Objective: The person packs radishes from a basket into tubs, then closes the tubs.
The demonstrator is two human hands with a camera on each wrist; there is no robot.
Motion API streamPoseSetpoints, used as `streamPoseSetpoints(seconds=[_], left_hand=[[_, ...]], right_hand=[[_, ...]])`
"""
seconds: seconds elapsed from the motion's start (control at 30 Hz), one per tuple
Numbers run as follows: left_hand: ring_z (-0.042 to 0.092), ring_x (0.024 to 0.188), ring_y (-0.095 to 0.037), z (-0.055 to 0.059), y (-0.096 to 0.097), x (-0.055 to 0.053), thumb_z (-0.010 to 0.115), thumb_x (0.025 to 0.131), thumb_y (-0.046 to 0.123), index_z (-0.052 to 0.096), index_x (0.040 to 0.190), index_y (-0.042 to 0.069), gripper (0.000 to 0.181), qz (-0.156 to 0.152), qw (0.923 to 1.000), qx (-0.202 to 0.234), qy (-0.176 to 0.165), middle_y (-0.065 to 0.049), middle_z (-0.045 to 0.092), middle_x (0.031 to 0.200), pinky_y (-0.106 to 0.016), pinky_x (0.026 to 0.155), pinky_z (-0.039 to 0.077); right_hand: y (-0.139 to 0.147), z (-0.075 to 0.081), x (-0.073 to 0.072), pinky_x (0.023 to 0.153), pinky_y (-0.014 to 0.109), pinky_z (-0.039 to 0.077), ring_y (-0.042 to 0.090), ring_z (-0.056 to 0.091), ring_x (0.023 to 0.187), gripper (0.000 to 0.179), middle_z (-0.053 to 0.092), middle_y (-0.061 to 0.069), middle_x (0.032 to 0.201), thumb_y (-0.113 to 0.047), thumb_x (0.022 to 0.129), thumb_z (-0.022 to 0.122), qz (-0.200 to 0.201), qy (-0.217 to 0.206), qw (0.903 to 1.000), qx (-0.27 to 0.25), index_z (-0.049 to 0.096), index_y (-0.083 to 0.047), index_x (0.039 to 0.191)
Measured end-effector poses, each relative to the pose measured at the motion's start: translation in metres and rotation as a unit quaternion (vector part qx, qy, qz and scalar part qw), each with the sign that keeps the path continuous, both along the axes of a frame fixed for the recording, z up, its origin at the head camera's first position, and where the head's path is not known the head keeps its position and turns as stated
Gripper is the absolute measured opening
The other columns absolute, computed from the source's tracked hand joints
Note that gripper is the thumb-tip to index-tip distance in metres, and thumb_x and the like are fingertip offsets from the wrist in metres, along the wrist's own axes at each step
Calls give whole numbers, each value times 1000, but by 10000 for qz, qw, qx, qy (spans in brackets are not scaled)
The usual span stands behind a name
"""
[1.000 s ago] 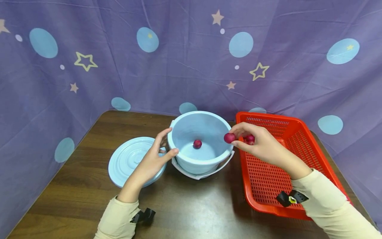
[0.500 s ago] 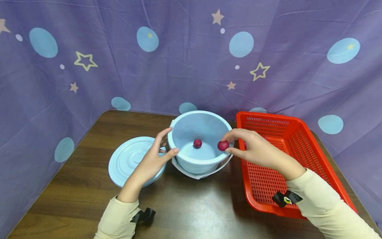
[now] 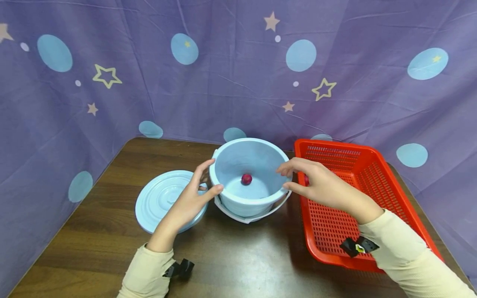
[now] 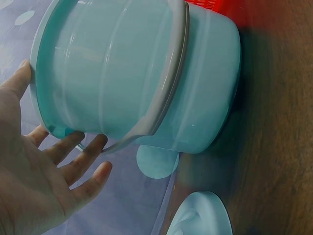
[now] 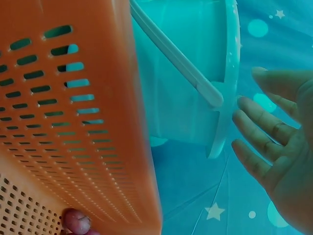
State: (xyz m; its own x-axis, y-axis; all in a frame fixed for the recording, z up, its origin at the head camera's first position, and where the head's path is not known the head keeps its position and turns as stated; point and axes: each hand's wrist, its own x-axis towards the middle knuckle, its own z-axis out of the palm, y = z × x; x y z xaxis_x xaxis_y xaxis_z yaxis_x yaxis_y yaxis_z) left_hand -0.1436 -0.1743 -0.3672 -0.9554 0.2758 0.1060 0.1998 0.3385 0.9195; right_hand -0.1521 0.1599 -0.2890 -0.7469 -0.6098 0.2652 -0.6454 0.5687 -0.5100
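A light-blue bucket [image 3: 246,205] stands mid-table in the head view, with one round dark-red radish [image 3: 246,179] visible inside. My left hand [image 3: 190,200] spreads against the bucket's left rim, thumb and index fingertip touching it; in the left wrist view its fingers [image 4: 80,164] are extended. Over the right rim hovers my right hand [image 3: 316,184], fingers and thumb parted with nothing between them. The right wrist view shows those fingers [image 5: 259,139] loosely extended beside the rim. Behind the right hand, a bit of another radish [image 3: 307,180] shows in the basket.
A red perforated basket [image 3: 311,244] sits right of the bucket. On the left, a light-blue lid [image 3: 156,207] lies on the brown wooden table [image 3: 231,265], partly behind my left hand. The bucket's handle [image 3: 246,220] hangs down in front. A purple patterned curtain [image 3: 231,99] hangs behind.
My right hand moved left over the bucket's right rim with a radish, then let go of it; that radish is out of sight now. The left hand has stayed at the rim.
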Motion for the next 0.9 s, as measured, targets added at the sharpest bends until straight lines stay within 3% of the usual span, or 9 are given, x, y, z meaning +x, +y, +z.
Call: streamPoseSetpoints(seconds=[0.27,0.5,0.77,0.9], left_hand=[[37,138,-24,1,0,0,62,98,41,23,154,33,69,14,10000,-31,-6,-8,37,153,-52,105,34],[35,140,-24,0,0,0,62,98,41,23,154,33,69,-7,10000,-42,-6,-7,34,155,-52,105,34],[35,139,-23,-1,0,1,62,98,41,24,154,34,68,-5,10000,-14,-6,-6,36,154,-52,105,33],[36,139,-23,-1,-1,1,62,98,41,24,154,34,68,-2,10000,-23,34,-7,36,153,-52,104,34]], right_hand=[[15,3,-4,75,23,51,11,63,90,33,68,-3,106,-8,87,77,-229,-10,9990,-373,67,-14,118],[36,-6,-15,68,23,53,13,65,81,30,69,3,98,-3,87,75,-479,-26,9972,-581,68,-11,115],[64,-23,-30,83,17,48,10,65,90,27,70,5,104,-3,90,72,-955,-69,9938,-558,68,-9,116],[77,-36,-39,83,16,48,11,65,92,24,71,11,108,-5,92,70,-1164,-236,9906,-676,68,-7,116]])
